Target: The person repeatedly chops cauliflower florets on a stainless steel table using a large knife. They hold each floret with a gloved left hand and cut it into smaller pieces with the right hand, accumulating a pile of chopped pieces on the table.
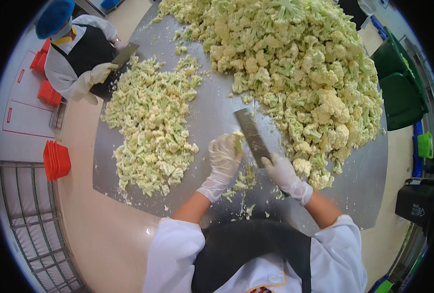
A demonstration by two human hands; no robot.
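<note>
My left hand [225, 155], in a clear glove, is closed around a small cauliflower piece [238, 140] that shows past its fingers. Gripped in my gloved right hand [282, 172] is a broad rectangular cleaver [252, 136], its blade slanting up and left, close beside the cauliflower piece. A few cut cauliflower bits [246, 179] lie on the steel table [217, 107] between my wrists. To the right rises a big heap of cauliflower florets [300, 73]. On the left spreads a lower pile of smaller cut pieces [153, 122].
Across the table at the far left, a co-worker [75, 53] in a blue hair cover holds another cleaver [125, 54]. Red bins [56, 160] stand left, beside a metal rack [36, 215]. Beyond the table's right edge are a green wheeled bin [401, 100] and a black bin [416, 200].
</note>
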